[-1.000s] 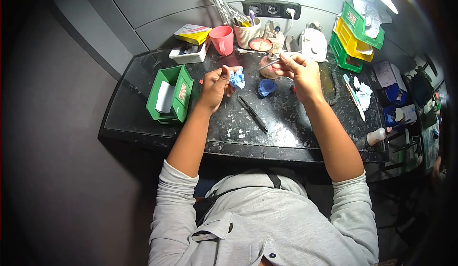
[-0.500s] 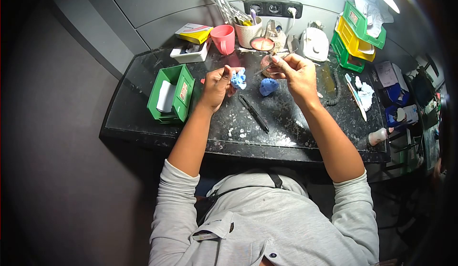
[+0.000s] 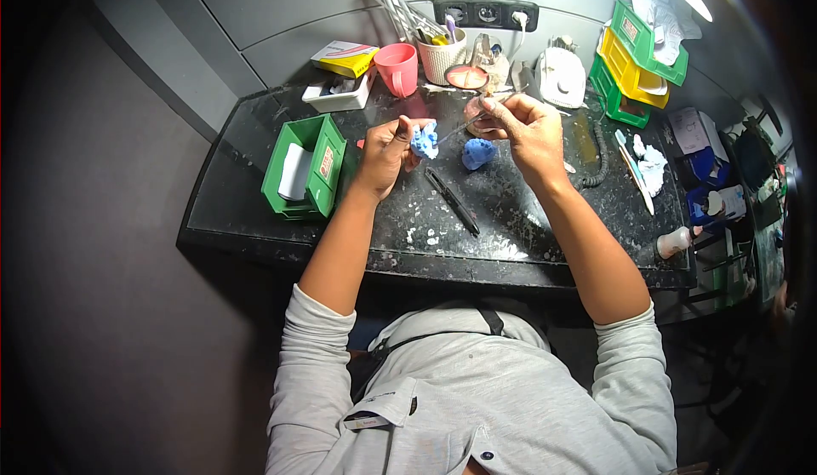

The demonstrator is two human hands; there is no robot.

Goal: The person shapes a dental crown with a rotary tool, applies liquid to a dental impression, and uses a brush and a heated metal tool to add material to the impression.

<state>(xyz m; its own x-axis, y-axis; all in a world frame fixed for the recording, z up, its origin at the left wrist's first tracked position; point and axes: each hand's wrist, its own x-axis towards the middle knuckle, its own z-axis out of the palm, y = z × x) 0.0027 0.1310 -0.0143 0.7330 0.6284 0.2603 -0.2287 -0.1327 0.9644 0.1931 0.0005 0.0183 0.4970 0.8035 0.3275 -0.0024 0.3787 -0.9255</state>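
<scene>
**Left hand gripped a jagged pale-blue moulded lump, with a thin grey metal-looking tool angled towards it from the right hand**

At centre left of the frame, an open green plastic bin stood on the scuffed black worktop. Just right of it and higher, a yellow-and-white cardboard box rested on a white plastic tray.

Near the middle, the left thumb and fingers were closed on the lump, held up over the worktop. Too hard a squeeze might have bent or broken its ragged edge; too loose a pinch might have let it fall towards the slim black pen lying lower in the frame.

The tool's tip came to the lump's right side; whether the 2 touched could not be told. The likeliest trouble was a slip: the tool pointed at the left fingers, so a hard push across that uneven surface could have driven it into them.

Right of the pen, a darker blue rounded lump sat between the 2 hands, where a dropped right wrist might have knocked it. The right hand, well apart from the left, pinched the tool's shaft. At centre right lay a blue-and-white toothbrush beside crumpled white paper.
</scene>
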